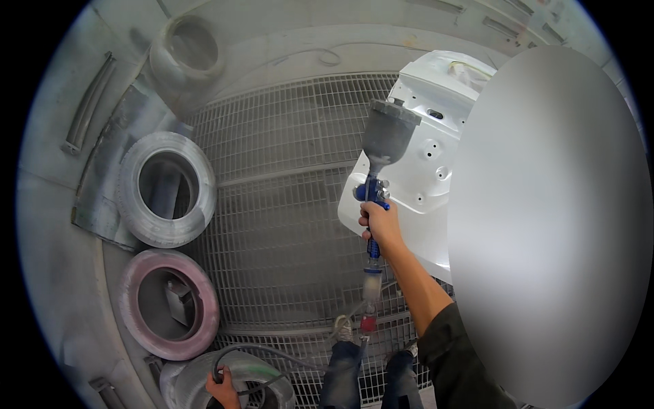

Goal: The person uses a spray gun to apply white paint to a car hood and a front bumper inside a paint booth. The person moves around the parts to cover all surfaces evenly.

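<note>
blue spray gun (372, 189) | dull grey cup (390, 136) | perhaps paint-coated

Tires (167, 233) beside a grating (272, 252)
We see a pink tire (129, 303) among grey ones, near the pale wall (51, 211).

Floor (286, 218): grey metal grating, fine grid, crossed by wider strips.
Left wall (51, 157): pale, smudged grey, a long metal bar (90, 105) against it.
Far wall (293, 44): pale grey.
Tyres: four along the left side, one pinkish (129, 303), the others dusty grey (129, 194).
Light: soft, greyish.
</note>
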Action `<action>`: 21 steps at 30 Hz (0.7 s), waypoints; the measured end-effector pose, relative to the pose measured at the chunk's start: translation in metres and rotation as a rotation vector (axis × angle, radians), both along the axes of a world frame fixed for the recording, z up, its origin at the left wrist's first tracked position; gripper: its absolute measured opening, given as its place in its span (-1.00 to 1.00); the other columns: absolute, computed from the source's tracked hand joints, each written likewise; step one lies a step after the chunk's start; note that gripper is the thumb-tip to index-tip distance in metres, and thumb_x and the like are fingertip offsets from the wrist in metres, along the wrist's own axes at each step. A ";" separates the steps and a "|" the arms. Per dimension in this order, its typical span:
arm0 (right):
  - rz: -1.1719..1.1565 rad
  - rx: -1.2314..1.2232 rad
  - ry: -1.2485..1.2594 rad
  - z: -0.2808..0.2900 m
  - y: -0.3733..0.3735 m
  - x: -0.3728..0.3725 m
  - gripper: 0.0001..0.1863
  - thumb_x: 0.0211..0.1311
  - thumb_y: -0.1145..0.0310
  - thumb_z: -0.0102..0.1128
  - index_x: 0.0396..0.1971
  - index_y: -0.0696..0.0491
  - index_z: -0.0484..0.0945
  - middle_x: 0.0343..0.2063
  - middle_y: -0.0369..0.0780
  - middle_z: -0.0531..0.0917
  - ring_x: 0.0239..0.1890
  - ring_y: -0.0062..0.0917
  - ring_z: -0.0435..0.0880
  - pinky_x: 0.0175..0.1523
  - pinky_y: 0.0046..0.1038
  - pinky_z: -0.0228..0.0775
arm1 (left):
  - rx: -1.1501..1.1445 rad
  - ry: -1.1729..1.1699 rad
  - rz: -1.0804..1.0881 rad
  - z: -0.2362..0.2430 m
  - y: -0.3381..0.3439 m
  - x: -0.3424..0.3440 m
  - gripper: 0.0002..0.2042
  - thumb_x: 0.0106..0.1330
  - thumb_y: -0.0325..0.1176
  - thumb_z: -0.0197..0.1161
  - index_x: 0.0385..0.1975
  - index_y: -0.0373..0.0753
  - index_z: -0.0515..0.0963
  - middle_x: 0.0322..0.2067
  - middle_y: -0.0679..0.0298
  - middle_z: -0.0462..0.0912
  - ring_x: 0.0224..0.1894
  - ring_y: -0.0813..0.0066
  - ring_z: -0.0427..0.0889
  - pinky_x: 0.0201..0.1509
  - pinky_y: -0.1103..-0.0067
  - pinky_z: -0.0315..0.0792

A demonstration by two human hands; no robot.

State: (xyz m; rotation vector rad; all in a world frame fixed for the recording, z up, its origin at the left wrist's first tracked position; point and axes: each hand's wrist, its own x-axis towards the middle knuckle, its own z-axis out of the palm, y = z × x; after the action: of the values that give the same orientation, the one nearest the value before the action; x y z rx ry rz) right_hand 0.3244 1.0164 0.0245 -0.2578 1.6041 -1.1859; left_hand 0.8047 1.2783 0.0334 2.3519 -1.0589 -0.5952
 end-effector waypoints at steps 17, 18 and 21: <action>-0.042 0.083 0.131 0.063 0.193 -0.169 -0.47 0.15 0.37 0.12 0.18 0.06 0.40 -0.63 -0.35 0.42 -0.63 -0.65 0.41 -0.61 -0.50 0.33 | 0.057 0.353 -0.490 -0.022 0.005 -0.115 -0.60 -0.03 -0.67 0.11 -0.10 -0.40 0.56 -0.28 0.17 0.64 -0.30 0.42 0.56 -0.17 0.53 0.47; -0.074 0.094 0.126 0.068 0.212 -0.187 -0.48 0.16 0.37 0.12 0.18 0.06 0.40 -0.63 -0.36 0.42 -0.63 -0.66 0.40 -0.61 -0.52 0.32 | 0.098 0.304 -0.577 -0.034 0.011 -0.118 -0.58 -0.03 -0.68 0.09 -0.08 -0.42 0.54 -0.25 0.17 0.63 -0.28 0.44 0.54 -0.16 0.54 0.46; -0.151 0.151 0.103 0.076 0.267 -0.229 -0.51 0.17 0.37 0.11 0.14 0.06 0.42 -0.63 -0.38 0.41 -0.63 -0.70 0.38 -0.62 -0.56 0.28 | 0.212 0.182 -0.776 -0.038 0.016 -0.152 -0.59 0.00 -0.70 0.11 -0.07 -0.41 0.54 -0.29 0.22 0.58 -0.29 0.51 0.50 -0.17 0.59 0.44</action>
State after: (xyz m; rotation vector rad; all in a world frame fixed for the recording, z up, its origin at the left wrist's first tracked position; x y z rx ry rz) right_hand 0.0955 1.2835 0.1005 -0.1035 1.8202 -1.1733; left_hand 0.6527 1.2942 -0.0041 1.9328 -1.8940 -1.2156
